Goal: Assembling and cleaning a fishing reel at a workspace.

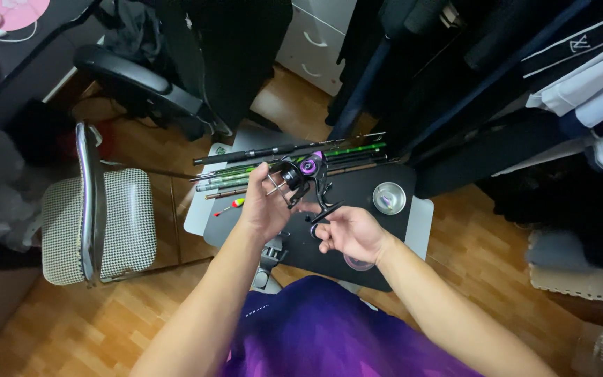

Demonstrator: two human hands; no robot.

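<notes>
My left hand point(265, 207) grips a black and purple spinning fishing reel point(303, 174) and holds it up over a black mat point(357, 199). My right hand point(349, 232) sits just below and right of the reel, palm up, with its fingertips on the reel's black crank handle point(326, 209). Several green and black fishing rod sections point(280, 162) lie along the far edge of the mat, behind the reel. A small red and yellow float point(231, 206) rests by the mat's left side.
A round clear spool of line point(389, 197) sits on the mat to the right. A checked folding chair point(99, 223) stands at the left, a black office chair point(141, 84) behind it. Dark clothes point(497, 84) hang at the right over wooden flooring.
</notes>
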